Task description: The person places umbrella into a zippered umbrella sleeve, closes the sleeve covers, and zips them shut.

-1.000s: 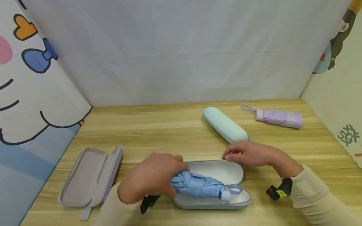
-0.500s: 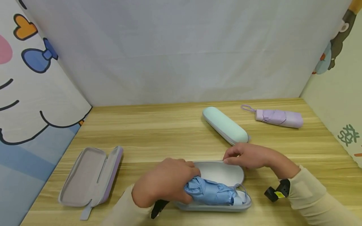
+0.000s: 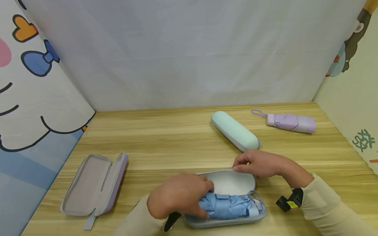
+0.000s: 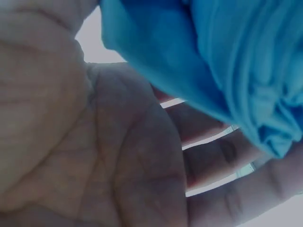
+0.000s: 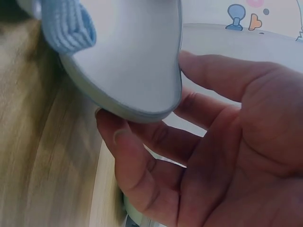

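Note:
A folded light-blue umbrella (image 3: 227,206) lies along the lower half of an unzipped pale hard umbrella case (image 3: 231,182), its looped strap at the right end. My left hand (image 3: 180,196) grips the umbrella's left end, thumb on the near side; up close in the left wrist view, blue folded fabric (image 4: 180,61) sits against the fingers. At the far right edge of the raised lid, my right hand (image 3: 262,163) pinches the rim. In the right wrist view, the thumb is on one side of the lid (image 5: 137,61) and the fingers curl behind it.
An opened lilac case (image 3: 88,186) with a pull tab lies at the left. Behind the right hand is a closed mint-green case (image 3: 234,130). Farther right lies a folded lilac umbrella (image 3: 290,123). A white cloth wall (image 3: 189,55) borders the wooden table's back.
My left hand has moved right and toward me, lowering the blue umbrella so it sits down inside the case. My right hand stays at the lid's edge.

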`<action>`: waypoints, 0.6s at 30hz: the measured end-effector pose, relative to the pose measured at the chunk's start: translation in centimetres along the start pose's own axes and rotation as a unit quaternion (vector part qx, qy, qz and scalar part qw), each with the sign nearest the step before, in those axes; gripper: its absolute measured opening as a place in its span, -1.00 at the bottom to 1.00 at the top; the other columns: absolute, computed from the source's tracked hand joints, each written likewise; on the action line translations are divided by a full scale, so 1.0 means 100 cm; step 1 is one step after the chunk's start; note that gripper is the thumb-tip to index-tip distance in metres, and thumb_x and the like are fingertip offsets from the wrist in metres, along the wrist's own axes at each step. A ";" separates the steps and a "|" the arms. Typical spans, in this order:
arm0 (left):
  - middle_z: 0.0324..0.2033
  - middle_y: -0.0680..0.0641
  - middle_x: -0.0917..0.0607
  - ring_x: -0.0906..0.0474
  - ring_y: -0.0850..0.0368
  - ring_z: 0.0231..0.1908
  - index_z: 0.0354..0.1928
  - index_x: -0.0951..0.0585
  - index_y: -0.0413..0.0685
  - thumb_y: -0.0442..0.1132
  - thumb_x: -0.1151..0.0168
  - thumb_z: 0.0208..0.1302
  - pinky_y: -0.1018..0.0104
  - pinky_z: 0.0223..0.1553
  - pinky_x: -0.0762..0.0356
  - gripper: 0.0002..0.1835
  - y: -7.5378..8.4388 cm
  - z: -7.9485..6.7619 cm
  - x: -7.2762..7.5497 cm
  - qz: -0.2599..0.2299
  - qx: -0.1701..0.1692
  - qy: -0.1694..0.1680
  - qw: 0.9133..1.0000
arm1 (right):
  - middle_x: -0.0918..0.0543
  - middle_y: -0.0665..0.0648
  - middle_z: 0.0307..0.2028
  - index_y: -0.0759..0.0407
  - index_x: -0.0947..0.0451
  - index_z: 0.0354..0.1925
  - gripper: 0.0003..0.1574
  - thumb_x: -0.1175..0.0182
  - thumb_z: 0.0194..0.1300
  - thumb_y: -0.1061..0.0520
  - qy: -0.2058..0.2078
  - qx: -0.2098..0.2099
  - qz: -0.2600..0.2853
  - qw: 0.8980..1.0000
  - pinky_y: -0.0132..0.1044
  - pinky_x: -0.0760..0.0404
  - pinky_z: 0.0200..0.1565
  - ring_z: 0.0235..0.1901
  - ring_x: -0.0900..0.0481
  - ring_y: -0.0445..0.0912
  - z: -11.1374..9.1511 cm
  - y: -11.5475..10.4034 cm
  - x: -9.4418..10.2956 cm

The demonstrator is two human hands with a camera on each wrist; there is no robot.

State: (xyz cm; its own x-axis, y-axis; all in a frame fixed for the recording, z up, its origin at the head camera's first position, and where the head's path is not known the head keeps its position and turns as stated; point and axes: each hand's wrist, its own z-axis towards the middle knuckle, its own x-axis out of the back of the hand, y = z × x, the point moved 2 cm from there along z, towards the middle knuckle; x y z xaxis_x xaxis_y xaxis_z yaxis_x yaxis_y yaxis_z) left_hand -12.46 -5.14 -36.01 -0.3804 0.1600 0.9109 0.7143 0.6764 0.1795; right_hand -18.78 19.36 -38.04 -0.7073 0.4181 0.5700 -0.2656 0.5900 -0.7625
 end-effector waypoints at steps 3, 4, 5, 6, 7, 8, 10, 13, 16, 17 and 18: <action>-0.16 0.21 -0.59 -0.48 0.34 -0.26 0.13 -0.66 0.15 0.32 -0.52 0.09 0.36 -0.10 -0.54 -0.35 -0.001 -0.001 -0.001 -0.035 0.000 -0.014 0.999 | -0.62 0.00 -0.37 0.08 -0.69 -0.13 -0.76 -0.12 0.59 0.05 0.001 0.008 -0.007 1.000 -0.32 -0.41 -0.57 -0.68 -0.37 -0.19 -0.001 -0.002 0.000; -0.15 0.21 -0.60 -0.49 0.35 -0.24 0.14 -0.65 0.15 0.34 -0.51 0.08 0.36 -0.07 -0.55 -0.32 -0.001 -0.001 0.000 -0.045 -0.001 -0.016 0.999 | -0.62 -0.01 -0.36 0.07 -0.69 -0.13 -0.76 -0.11 0.59 0.04 0.003 0.014 -0.015 1.000 -0.31 -0.43 -0.54 -0.67 -0.39 -0.20 -0.001 -0.002 0.000; -0.14 0.21 -0.59 -0.49 0.35 -0.22 0.16 -0.65 0.15 0.37 -0.50 0.06 0.36 -0.06 -0.54 -0.29 -0.001 -0.003 0.000 -0.050 -0.003 -0.017 0.999 | -0.62 -0.02 -0.35 0.07 -0.69 -0.14 -0.76 -0.11 0.60 0.04 0.005 0.018 -0.022 1.000 -0.31 -0.45 -0.52 -0.66 -0.40 -0.20 -0.001 -0.003 0.000; -0.14 0.21 -0.59 -0.50 0.35 -0.21 0.17 -0.64 0.15 0.40 -0.50 0.03 0.36 -0.04 -0.54 -0.25 -0.001 -0.004 0.000 -0.053 -0.005 -0.017 0.998 | -0.62 -0.02 -0.35 0.06 -0.68 -0.14 -0.76 -0.11 0.60 0.03 0.008 0.022 -0.028 0.999 -0.30 -0.46 -0.51 -0.67 -0.41 -0.20 -0.001 -0.003 0.000; -0.13 0.21 -0.59 -0.50 0.36 -0.20 0.19 -0.63 0.16 0.42 -0.51 -0.01 0.37 -0.04 -0.54 -0.21 -0.001 -0.004 0.000 -0.054 -0.005 -0.017 0.998 | -0.62 -0.03 -0.35 0.05 -0.68 -0.15 -0.76 -0.11 0.60 0.03 0.010 0.025 -0.034 0.999 -0.30 -0.47 -0.50 -0.67 -0.41 -0.21 -0.001 -0.003 0.000; -0.13 0.20 -0.59 -0.51 0.34 -0.18 0.21 -0.62 0.16 0.44 -0.52 -0.05 0.36 -0.04 -0.55 -0.17 0.000 -0.005 0.000 -0.051 -0.006 -0.018 0.999 | -0.62 -0.04 -0.36 0.05 -0.68 -0.16 -0.76 -0.10 0.60 0.03 0.012 0.028 -0.040 0.999 -0.29 -0.48 -0.49 -0.67 -0.42 -0.21 -0.001 -0.003 0.000; -0.13 0.17 -0.59 -0.52 0.31 -0.16 0.25 -0.59 0.18 0.48 -0.54 -0.14 0.34 -0.05 -0.55 -0.08 0.002 -0.005 -0.002 -0.037 -0.001 -0.018 0.999 | -0.61 -0.06 -0.36 0.04 -0.67 -0.17 -0.76 -0.10 0.60 0.03 0.018 0.033 -0.053 0.998 -0.29 -0.49 -0.46 -0.64 -0.44 -0.22 -0.001 -0.004 -0.001; -0.11 0.15 -0.60 -0.53 0.25 -0.08 0.28 -0.55 0.22 0.53 -0.54 -0.23 0.29 0.00 -0.55 0.00 0.007 -0.002 -0.006 -0.002 0.014 -0.019 1.000 | -0.62 -0.05 -0.37 0.04 -0.66 -0.19 -0.76 -0.09 0.60 0.04 0.019 0.028 -0.054 0.998 -0.27 -0.52 -0.51 -0.68 -0.45 -0.21 -0.001 -0.003 -0.002; -0.12 0.14 -0.61 -0.52 0.20 -0.04 0.26 -0.54 0.24 0.56 -0.51 -0.21 0.25 0.04 -0.55 -0.01 0.012 0.002 -0.010 0.039 0.025 -0.019 0.999 | -0.63 -0.02 -0.35 0.05 -0.65 -0.18 -0.75 -0.09 0.61 0.03 0.020 0.020 -0.051 0.998 -0.25 -0.54 -0.54 -0.69 -0.47 -0.19 -0.001 -0.004 -0.003; -0.13 0.15 -0.62 -0.52 0.20 -0.04 0.25 -0.55 0.24 0.55 -0.51 -0.18 0.25 0.05 -0.54 -0.05 0.013 0.003 -0.011 0.050 0.025 -0.017 0.998 | -0.63 -0.01 -0.34 0.06 -0.65 -0.18 -0.75 -0.08 0.61 0.04 0.020 0.015 -0.047 0.999 -0.23 -0.55 -0.57 -0.71 -0.47 -0.17 -0.001 -0.004 -0.003; -0.15 0.15 -0.62 -0.52 0.20 -0.05 0.22 -0.55 0.23 0.52 -0.51 -0.15 0.25 0.05 -0.54 -0.09 0.014 0.004 -0.012 0.060 0.025 -0.013 0.998 | -0.63 0.00 -0.32 0.06 -0.65 -0.17 -0.75 -0.08 0.61 0.04 0.023 0.010 -0.045 0.999 -0.23 -0.56 -0.57 -0.70 -0.48 -0.16 -0.001 -0.005 -0.003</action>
State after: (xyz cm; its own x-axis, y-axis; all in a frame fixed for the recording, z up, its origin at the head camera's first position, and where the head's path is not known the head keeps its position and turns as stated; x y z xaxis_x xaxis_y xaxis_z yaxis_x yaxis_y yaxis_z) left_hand -11.27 -4.07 -37.01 -0.3095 0.2604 0.9145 0.7259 0.6859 0.0503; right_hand -18.37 19.08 -37.81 -0.6496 0.3955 0.6493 -0.3404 0.6124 -0.7135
